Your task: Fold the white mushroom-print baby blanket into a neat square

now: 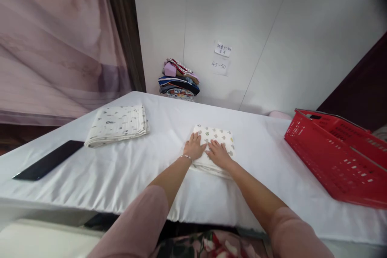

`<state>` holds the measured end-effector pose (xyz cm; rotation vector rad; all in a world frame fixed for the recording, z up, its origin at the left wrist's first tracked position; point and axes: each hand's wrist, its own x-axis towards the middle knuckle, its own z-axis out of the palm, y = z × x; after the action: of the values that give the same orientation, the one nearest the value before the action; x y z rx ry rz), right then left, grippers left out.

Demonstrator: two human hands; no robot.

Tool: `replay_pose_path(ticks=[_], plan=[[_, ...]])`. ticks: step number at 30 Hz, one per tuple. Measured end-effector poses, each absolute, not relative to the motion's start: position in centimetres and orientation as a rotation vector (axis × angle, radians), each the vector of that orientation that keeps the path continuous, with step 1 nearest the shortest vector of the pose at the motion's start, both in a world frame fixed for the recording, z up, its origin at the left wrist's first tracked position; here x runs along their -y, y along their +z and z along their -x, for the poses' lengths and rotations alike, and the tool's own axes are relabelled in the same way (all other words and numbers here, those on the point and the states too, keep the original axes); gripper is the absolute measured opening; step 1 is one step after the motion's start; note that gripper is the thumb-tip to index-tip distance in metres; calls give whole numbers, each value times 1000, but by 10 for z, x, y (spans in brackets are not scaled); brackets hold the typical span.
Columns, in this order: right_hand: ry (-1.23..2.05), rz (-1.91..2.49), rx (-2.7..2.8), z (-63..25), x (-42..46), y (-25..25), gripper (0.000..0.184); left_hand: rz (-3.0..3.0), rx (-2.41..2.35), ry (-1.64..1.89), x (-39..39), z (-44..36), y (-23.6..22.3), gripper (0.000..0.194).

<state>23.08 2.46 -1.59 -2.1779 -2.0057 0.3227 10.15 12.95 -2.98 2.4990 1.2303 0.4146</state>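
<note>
A white cloth with a small grey print (pixel 217 134) lies folded into a compact rectangle on the white-covered table (pixel 169 161). My left hand (pixel 194 146) rests flat on the cloth's left side, fingers spread. On its right side lies my right hand (pixel 219 154), palm down with fingers apart. Both hands press on top and hold nothing. Folded layers show along the cloth's near edge. Further left, a second folded white cloth with dark printed marks (pixel 119 124) lies on the table.
A flat black object (pixel 50 160) lies at the table's left. At the right stands a red plastic basket (pixel 335 157). Beyond the far edge, a stack of folded fabrics (pixel 179 80) is against the wall, near paper notes (pixel 222 50). A pink curtain (pixel 54 40) hangs at left.
</note>
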Motion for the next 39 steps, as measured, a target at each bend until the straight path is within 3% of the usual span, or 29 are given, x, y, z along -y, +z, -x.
replay_pose_path(ticks=[4, 11, 19, 27, 39], plan=[[335, 2079, 2042, -231, 5, -7, 45, -2380, -1058, 436, -140, -84, -23, 44], [-76, 1700, 2148, -237, 55, -19, 28, -2592, -719, 784, -109, -25, -40, 40], [-194, 1722, 2180, -230, 53, -27, 28, -2951, -522, 684, -94, -14, -30, 26], [-117, 1883, 2221, -222, 55, -17, 33, -3074, -461, 544, -77, -21, -19, 38], [-316, 1924, 2191, -214, 54, -22, 32, -3052, -504, 546, -75, -25, -30, 33]])
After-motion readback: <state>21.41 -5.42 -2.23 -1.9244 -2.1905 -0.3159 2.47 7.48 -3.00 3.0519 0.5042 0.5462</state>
